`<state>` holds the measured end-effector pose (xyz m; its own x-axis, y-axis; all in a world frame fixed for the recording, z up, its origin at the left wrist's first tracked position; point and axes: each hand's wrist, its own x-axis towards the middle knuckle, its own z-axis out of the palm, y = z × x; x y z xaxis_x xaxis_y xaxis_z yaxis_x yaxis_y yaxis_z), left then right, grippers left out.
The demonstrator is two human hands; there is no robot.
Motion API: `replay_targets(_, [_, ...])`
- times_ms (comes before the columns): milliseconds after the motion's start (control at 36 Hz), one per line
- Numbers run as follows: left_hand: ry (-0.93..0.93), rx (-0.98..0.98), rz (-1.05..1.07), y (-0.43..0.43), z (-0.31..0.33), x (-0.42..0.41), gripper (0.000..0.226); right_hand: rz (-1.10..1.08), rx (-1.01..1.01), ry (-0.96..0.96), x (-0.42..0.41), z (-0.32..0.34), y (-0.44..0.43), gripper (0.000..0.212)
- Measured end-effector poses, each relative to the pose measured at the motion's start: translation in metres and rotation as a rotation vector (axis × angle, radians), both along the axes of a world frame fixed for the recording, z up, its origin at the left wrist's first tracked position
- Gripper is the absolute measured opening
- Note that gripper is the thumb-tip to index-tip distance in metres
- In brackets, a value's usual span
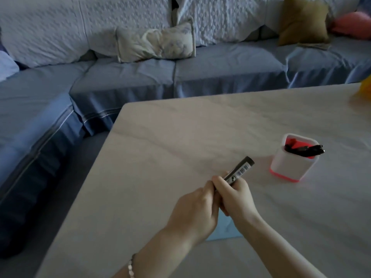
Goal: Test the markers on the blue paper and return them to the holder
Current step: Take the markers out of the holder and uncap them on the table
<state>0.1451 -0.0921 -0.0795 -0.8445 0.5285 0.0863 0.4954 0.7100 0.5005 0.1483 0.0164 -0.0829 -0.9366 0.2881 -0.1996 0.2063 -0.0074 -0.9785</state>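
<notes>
A black marker [242,169] with a barcode label points up and to the right above the table. My right hand [234,195] is closed around its lower barrel. My left hand [197,209] grips the marker's hidden near end, touching my right hand. The blue paper [224,227] lies on the table beneath both hands, mostly covered by them. To the right stands the white holder [289,167] with a red base and red inside; several black markers [307,150] lean in it.
The pale table [160,157] has its left edge running diagonally beside a blue sofa [120,77] with cushions. A yellow object [365,87] sits at the table's far right edge.
</notes>
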Motion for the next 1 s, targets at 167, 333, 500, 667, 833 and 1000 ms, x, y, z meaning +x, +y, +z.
replay_targets(167, [0.083,-0.041,-0.091,-0.002,-0.011,-0.005,0.063,0.018,-0.208,0.002,0.002,-0.012,0.005,0.038])
replay_targets(333, [-0.168,0.061,-0.074,-0.008,-0.003,-0.004,0.026,0.074,-0.18,0.116,0.006,-0.012,0.011,0.039])
replay_targets(500, [-0.367,0.024,0.051,-0.043,-0.009,-0.005,0.049,-0.084,-0.285,0.113,0.006,-0.019,0.013,0.042])
replay_targets(667, [-0.429,0.217,0.399,-0.099,-0.049,-0.018,0.017,0.077,0.016,-0.23,-0.01,-0.025,0.036,0.037])
replay_targets(833, [-0.361,0.287,0.614,-0.12,-0.077,-0.025,0.036,0.489,0.398,-0.312,-0.037,-0.02,0.024,0.035])
replay_targets(1000, [-0.237,0.236,0.749,-0.118,-0.087,-0.048,0.025,0.657,0.697,-0.199,-0.078,-0.033,-0.024,0.038])
